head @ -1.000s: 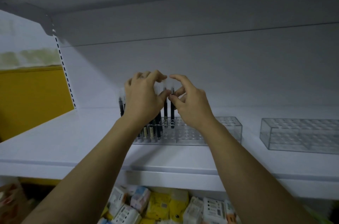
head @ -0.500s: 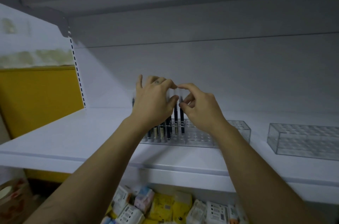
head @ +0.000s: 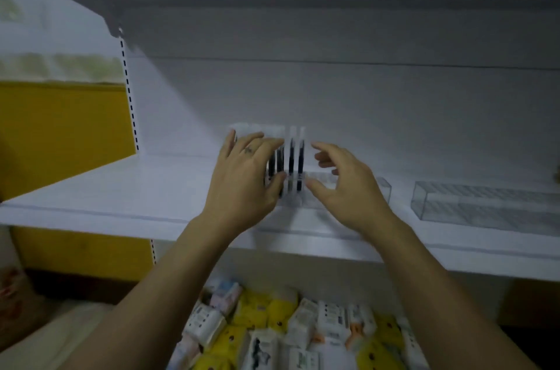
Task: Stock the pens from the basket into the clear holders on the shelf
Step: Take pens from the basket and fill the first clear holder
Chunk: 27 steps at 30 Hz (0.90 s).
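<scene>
Centre frame: dark pens [head: 295,157] stand upright in a clear plastic holder [head: 375,187] on the white shelf [head: 91,200]. My left hand [head: 245,184], fingers straight, hides the leftmost; my right hand [head: 345,187] hovers beside them, spread and empty. A second clear holder [head: 485,203] sits at right, with yellow-and-white packets [head: 272,324] below.

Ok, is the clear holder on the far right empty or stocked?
Empty where visible: the far-right holder shows only see-through walls, nothing standing in it; its right end is out of frame.
</scene>
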Available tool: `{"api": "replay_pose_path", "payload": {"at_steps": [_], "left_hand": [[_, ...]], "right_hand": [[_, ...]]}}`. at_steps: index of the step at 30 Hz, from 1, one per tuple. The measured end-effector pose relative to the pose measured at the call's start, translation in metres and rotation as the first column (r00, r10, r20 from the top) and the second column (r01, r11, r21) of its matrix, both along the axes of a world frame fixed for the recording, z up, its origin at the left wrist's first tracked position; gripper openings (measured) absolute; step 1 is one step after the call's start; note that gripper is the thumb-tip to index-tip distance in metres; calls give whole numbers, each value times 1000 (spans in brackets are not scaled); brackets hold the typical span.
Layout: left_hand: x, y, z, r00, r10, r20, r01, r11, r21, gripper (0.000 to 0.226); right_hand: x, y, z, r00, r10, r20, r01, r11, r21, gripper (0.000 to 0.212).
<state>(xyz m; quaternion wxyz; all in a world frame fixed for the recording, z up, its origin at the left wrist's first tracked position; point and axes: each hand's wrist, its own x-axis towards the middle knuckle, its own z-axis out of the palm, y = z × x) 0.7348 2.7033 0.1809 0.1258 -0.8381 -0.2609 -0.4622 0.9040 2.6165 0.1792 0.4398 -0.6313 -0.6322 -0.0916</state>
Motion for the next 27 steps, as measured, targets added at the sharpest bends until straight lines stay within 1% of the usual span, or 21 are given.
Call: {"api": "replay_pose_path", "payload": {"at_steps": [6, 9, 11, 15, 19, 21, 24, 27], "left_hand": [[-14, -43, -63, 990, -112, 89, 117, 991, -61, 43], [-21, -64, -102, 987, -145, 72, 153, 982, -114, 40], [-24, -76, -133, 986, -160, 41, 165, 969, -182, 41], [-27, -94, -203, 985, -167, -49, 136, 916, -379, 41], [-23, -106, -259, 973, -172, -155, 60, 834, -548, 45], [-19, -113, -284, 960, -187, -210, 12, 774, -633, 49], [-13, -120, -320, 941, -223, -256, -42, 671, -740, 55], [-8, -126, -354, 923, -238, -302, -117, 575, -810, 58]], "right_hand": [[-26, -51, -50, 999, 36, -39, -35, 999, 23, 42], [-35, -71, -91, 996, 55, -70, -51, 997, 52, 27], [-40, -80, -122, 995, 44, -92, -40, 998, 44, 21], [-43, -95, -188, 991, -24, -134, 7, 992, -126, 18], [-38, -104, -257, 982, -97, -160, 47, 955, -292, 25], [-32, -110, -291, 975, -146, -167, 61, 902, -428, 30], [-23, -114, -340, 970, -190, -155, 47, 765, -642, 41], [-20, -115, -377, 968, -188, -167, -5, 649, -761, 51]]}}
